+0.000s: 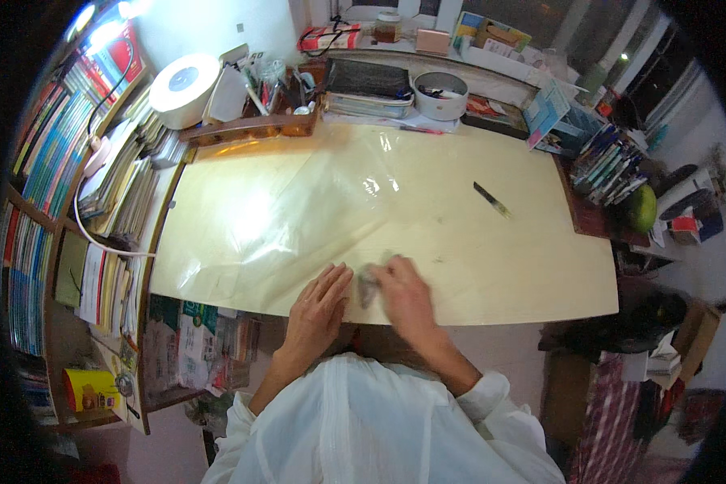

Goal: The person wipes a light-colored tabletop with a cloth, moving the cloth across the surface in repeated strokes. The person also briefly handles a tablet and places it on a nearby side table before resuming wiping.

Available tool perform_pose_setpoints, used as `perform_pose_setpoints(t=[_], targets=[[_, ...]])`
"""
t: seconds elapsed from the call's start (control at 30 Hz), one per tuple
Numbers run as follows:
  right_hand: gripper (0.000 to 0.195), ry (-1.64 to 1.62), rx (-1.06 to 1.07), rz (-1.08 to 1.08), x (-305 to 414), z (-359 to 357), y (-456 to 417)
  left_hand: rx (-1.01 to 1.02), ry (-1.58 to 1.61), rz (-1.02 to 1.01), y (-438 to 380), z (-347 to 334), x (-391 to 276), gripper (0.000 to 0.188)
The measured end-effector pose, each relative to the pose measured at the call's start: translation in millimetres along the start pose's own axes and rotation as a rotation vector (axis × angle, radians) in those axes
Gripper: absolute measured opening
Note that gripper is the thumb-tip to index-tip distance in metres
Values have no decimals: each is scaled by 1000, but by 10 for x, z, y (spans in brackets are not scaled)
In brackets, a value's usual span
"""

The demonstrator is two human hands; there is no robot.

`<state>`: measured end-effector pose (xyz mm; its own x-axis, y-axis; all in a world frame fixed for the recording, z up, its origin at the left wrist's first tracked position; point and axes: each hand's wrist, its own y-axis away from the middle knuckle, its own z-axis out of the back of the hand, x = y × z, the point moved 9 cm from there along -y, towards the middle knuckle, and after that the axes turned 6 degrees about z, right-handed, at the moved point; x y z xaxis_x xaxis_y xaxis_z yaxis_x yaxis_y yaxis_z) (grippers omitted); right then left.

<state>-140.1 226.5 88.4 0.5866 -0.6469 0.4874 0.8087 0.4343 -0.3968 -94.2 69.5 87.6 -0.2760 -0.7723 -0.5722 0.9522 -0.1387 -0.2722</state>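
Note:
A pale desk top spans the view, with a clear plastic sheet (pixel 314 199) lying over its left and middle part. My left hand (pixel 319 305) rests flat near the front edge, on or beside the sheet's lower corner, fingers pointing forward. Close to its right, my right hand (pixel 406 296), blurred, grips a small greyish, crumpled-looking thing (pixel 368 287) between thumb and fingers; what it is cannot be told. Farther right on the desk lies a dark, narrow object with a yellowish end (pixel 492 199), perhaps a cutter or brush.
Along the back stand a wooden organizer (pixel 260 128) with pens, a white roll-shaped object (pixel 184 91), a black-topped stack (pixel 368 78) and a round tin (pixel 440 97). Bookshelves (pixel 51 224) line the left. Pens and a green fruit (pixel 641 209) are at the right.

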Motion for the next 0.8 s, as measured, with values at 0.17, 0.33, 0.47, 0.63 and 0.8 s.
perform_pose_setpoints(t=[0.17, 0.33, 0.47, 0.63, 0.8], targets=[[53, 75, -138, -146, -343, 597, 244, -323, -164, -21, -356, 469, -197, 39], [50, 0, 25, -116, -212, 371, 433, -176, -296, 186, -601, 482, 335, 34], [57, 8, 34, -52, -162, 274, 353, -146, -390, 115, -713, 415, 376, 40], [64, 45, 56, -25, -141, 116, 117, -296, -407, -11, -951, 673, 375, 21], [71, 95, 65, -16, -199, -104, -104, -429, -370, -81, -1233, 1016, 38, 11]])
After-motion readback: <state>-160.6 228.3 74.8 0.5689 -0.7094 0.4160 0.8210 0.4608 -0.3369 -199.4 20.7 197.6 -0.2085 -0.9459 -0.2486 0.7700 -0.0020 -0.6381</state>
